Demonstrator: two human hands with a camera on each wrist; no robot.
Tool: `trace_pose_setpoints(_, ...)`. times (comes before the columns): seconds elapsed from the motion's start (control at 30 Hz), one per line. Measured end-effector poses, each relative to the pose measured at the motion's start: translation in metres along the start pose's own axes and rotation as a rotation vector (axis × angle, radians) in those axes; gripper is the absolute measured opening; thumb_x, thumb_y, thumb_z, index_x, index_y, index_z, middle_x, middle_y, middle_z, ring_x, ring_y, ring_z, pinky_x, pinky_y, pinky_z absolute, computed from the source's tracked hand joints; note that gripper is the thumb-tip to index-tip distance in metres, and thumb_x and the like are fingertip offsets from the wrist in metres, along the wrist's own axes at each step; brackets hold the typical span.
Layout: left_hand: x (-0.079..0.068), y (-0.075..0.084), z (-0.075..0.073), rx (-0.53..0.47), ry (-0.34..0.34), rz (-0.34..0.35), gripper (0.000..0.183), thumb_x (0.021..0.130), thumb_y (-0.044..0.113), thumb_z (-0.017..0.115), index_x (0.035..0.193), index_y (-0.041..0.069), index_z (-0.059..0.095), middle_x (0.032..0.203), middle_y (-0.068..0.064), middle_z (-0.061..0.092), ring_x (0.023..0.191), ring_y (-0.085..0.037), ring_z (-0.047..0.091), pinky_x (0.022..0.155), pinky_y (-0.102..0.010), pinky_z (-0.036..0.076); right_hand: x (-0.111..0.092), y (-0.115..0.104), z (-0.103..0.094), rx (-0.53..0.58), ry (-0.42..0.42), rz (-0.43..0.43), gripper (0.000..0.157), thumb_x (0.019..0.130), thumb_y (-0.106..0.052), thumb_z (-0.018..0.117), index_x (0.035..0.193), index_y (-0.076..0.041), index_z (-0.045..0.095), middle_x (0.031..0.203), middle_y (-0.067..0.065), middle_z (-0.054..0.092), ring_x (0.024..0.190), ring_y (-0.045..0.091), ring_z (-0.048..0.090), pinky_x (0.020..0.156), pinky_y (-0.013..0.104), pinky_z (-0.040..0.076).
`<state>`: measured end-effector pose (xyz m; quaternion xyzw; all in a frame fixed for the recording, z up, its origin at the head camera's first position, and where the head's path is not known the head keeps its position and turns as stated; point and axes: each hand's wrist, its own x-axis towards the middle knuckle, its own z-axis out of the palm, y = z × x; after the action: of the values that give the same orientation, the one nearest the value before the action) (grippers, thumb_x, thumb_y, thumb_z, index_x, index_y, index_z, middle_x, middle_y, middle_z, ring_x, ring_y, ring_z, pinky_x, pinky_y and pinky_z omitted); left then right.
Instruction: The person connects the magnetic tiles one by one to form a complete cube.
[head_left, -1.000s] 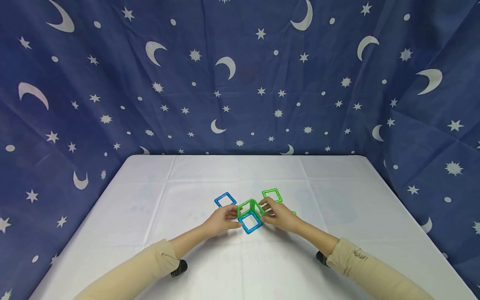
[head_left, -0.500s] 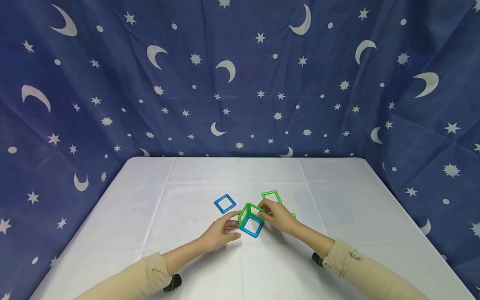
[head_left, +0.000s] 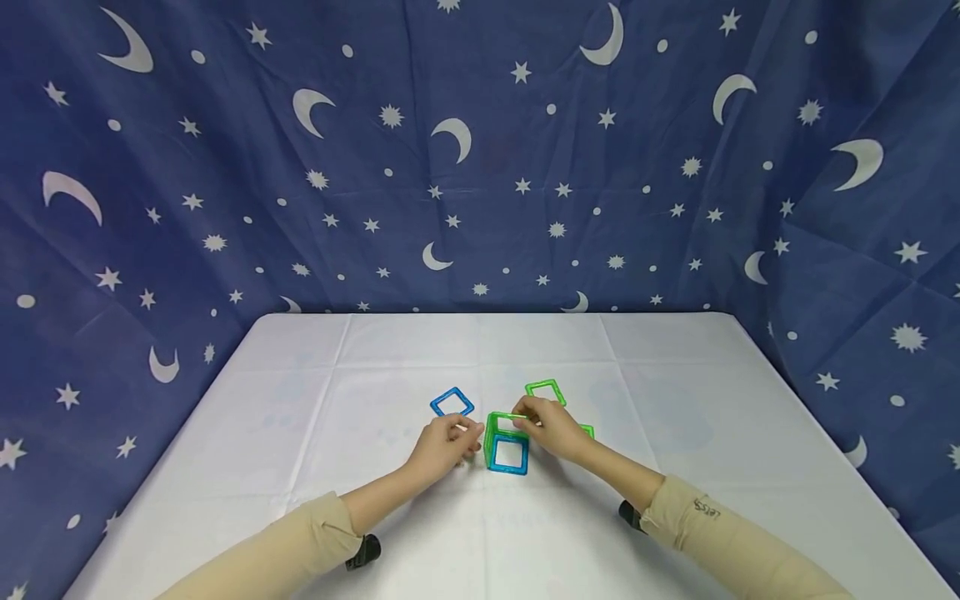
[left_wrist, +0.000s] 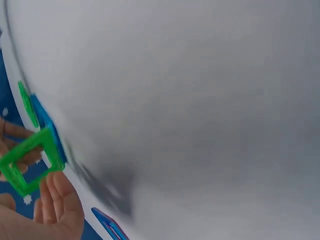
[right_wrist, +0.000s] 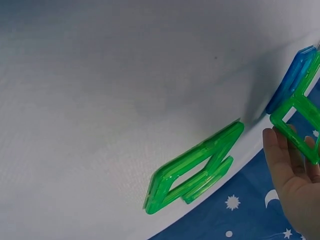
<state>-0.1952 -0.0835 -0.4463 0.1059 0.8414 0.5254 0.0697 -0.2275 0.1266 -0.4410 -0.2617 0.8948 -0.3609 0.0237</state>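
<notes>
Two green square magnetic tiles [head_left: 490, 439], upright and meeting at a corner, form one piece with a blue square magnetic tile [head_left: 508, 470]. My right hand [head_left: 557, 429] pinches the right green tile between thumb and fingers at its upper edge. Just left of the piece is my left hand [head_left: 444, 443], its fingers loosely bent and holding nothing. In the left wrist view, its fingertips [left_wrist: 59, 177] lie close under a green tile [left_wrist: 17, 182]; contact is unclear. From the right wrist, my right hand's fingers [right_wrist: 275, 145] show against the green tile's frame [right_wrist: 292, 138].
Another blue tile [head_left: 442, 396] lies flat behind my left hand. Beyond my right hand lies a loose green tile [head_left: 542, 383], and another green tile [head_left: 588, 431] is partly hidden by that hand. A white cloth [head_left: 390, 350] covers the table, with a starry blue curtain [head_left: 495, 150] behind.
The joined tiles have turned so that the blue tile faces me squarely. My left hand has come off the piece and drawn slightly away; my right hand now pinches its upper edge.
</notes>
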Motion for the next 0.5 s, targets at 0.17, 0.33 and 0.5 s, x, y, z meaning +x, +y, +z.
trace_pose_setpoints(0.17, 0.024, 0.008, 0.005, -0.094, 0.051, -0.112, 0.033, 0.094, 0.023, 0.058, 0.114, -0.004, 0.063, 0.087, -0.014, 0.068, 0.063, -0.013, 0.062, 0.059, -0.032, 0.058, -0.002, 0.001, -0.001, 0.023, -0.005, -0.012, 0.009, 0.092, -0.006, 0.059, 0.096, 0.000, 0.063, 0.094, 0.011, 0.068, 0.085, 0.021, 0.064, 0.074, 0.026, 0.053)
trace_pose_setpoints(0.33, 0.036, 0.014, 0.004, -0.098, -0.040, -0.192, 0.034, 0.093, 0.023, 0.059, 0.117, -0.001, 0.065, 0.082, -0.009, 0.065, 0.056, -0.010, 0.054, 0.056, -0.026, 0.055, -0.006, 0.004, -0.002, -0.001, -0.007, 0.045, 0.012, 0.088, -0.006, 0.063, 0.098, 0.002, 0.062, 0.086, 0.008, 0.065, 0.072, 0.015, 0.059, 0.063, 0.021, 0.051)
trace_pose_setpoints(0.5, 0.041, 0.013, 0.005, -0.086, -0.105, -0.196, 0.030, 0.094, 0.022, 0.058, 0.111, -0.001, 0.068, 0.070, 0.000, 0.056, 0.051, -0.008, 0.050, 0.053, -0.021, 0.052, -0.008, 0.008, 0.001, -0.057, -0.056, 0.154, 0.017, 0.084, -0.006, 0.069, 0.097, 0.002, 0.061, 0.061, 0.000, 0.052, 0.051, 0.008, 0.043, 0.045, 0.017, 0.033)
